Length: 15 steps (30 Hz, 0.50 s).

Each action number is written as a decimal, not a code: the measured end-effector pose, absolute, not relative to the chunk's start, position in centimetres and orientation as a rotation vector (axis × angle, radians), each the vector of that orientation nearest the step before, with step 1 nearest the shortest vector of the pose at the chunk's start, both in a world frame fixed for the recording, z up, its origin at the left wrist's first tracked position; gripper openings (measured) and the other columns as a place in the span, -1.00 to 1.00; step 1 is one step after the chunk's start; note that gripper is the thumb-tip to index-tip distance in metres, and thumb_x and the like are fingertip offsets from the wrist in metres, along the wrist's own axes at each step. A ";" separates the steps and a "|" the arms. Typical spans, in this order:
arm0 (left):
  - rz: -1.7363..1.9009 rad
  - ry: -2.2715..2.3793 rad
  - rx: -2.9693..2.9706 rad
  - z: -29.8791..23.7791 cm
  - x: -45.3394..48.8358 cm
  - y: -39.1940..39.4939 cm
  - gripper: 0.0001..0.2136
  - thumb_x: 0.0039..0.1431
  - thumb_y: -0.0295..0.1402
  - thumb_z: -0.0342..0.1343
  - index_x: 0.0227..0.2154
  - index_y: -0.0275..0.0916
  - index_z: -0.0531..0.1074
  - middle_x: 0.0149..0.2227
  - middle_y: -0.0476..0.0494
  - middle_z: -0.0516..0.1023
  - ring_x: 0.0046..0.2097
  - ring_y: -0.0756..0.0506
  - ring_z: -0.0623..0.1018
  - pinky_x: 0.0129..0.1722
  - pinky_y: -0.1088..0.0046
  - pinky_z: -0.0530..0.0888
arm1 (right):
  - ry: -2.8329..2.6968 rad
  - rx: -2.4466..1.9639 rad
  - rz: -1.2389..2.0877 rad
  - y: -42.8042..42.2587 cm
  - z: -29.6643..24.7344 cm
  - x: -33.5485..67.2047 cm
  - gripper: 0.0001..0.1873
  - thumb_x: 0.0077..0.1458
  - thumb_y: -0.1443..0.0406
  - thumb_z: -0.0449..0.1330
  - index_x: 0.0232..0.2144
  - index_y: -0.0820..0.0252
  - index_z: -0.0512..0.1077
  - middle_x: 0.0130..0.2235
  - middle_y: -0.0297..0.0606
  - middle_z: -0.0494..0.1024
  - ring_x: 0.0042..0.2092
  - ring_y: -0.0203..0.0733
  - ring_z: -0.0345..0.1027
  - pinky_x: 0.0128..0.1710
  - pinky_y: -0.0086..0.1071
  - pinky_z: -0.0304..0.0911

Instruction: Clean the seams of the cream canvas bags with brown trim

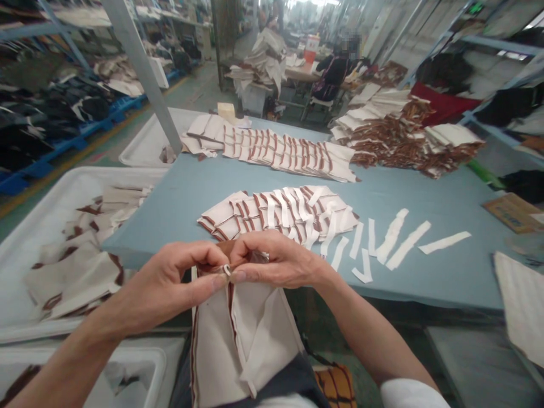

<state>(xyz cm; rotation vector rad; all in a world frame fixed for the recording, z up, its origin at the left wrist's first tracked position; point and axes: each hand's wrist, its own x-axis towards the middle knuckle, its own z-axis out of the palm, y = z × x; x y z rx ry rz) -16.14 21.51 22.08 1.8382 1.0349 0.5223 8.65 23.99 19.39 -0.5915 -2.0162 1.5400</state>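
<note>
A cream fabric piece (pixel 212 340) with brown seam edges hangs from my two hands over my lap, in front of the table. My left hand (pixel 182 277) pinches its top edge between thumb and forefinger. Right beside it, my right hand (pixel 272 260) pinches the same edge, the fingertips of both hands almost touching. A small curled bit of the edge shows between the thumbs. Just beyond my hands lies a fanned row of similar cream pieces (pixel 242 212), with white paper-like strips (pixel 408 243) scattered over it and to its right.
The blue-topped table (pixel 165 221) carries a longer row of cream pieces (pixel 293 153) and a large brown-and-cream pile (pixel 395 130). White bins (pixel 46 204) with fabric stand at left, near a metal post (pixel 144 68). A person (pixel 334 73) sits at the back.
</note>
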 end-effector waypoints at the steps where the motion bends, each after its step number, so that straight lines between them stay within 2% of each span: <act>1: 0.521 1.040 1.832 21.9 -16.1 21.5 -0.76 0.31 -0.20 0.20 -0.44 -0.20 0.51 -0.45 0.04 0.50 -0.40 -0.01 0.42 -0.39 0.54 0.40 | -2.030 -0.610 1.527 24.0 19.4 8.7 -0.39 0.38 -0.25 0.27 -0.24 0.19 0.46 -0.34 -0.40 0.46 -0.32 -0.29 0.25 -0.29 -0.41 0.19; 3: 0.531 1.054 1.831 21.6 -16.2 21.6 -0.78 0.30 -0.21 0.20 -0.43 -0.19 0.54 -0.46 0.05 0.50 -0.41 -0.01 0.42 -0.41 0.55 0.39 | -2.061 -0.640 1.479 23.8 19.3 8.7 -0.45 0.42 -0.18 0.26 -0.24 0.18 0.46 -0.34 -0.39 0.47 -0.32 -0.29 0.27 -0.28 -0.41 0.20; 8: 0.597 1.075 1.852 21.6 -16.1 21.3 -0.78 0.31 -0.23 0.19 -0.44 -0.17 0.56 -0.48 0.07 0.51 -0.43 0.00 0.41 -0.41 0.55 0.39 | -2.095 -0.662 1.206 23.3 19.5 8.6 -0.80 0.42 0.17 0.31 -0.20 0.18 0.49 -0.22 -0.30 0.63 -0.22 -0.26 0.42 -0.16 -0.41 0.30; 15: 0.592 1.085 1.869 21.4 -16.2 21.1 -0.81 0.27 -0.25 0.24 -0.45 -0.17 0.54 -0.49 0.09 0.48 -0.43 0.00 0.41 -0.41 0.55 0.38 | -2.075 -0.563 1.267 23.7 19.6 8.7 -0.73 0.48 0.12 0.27 -0.21 0.20 0.51 -0.28 -0.30 0.63 -0.27 -0.27 0.45 -0.24 -0.44 0.28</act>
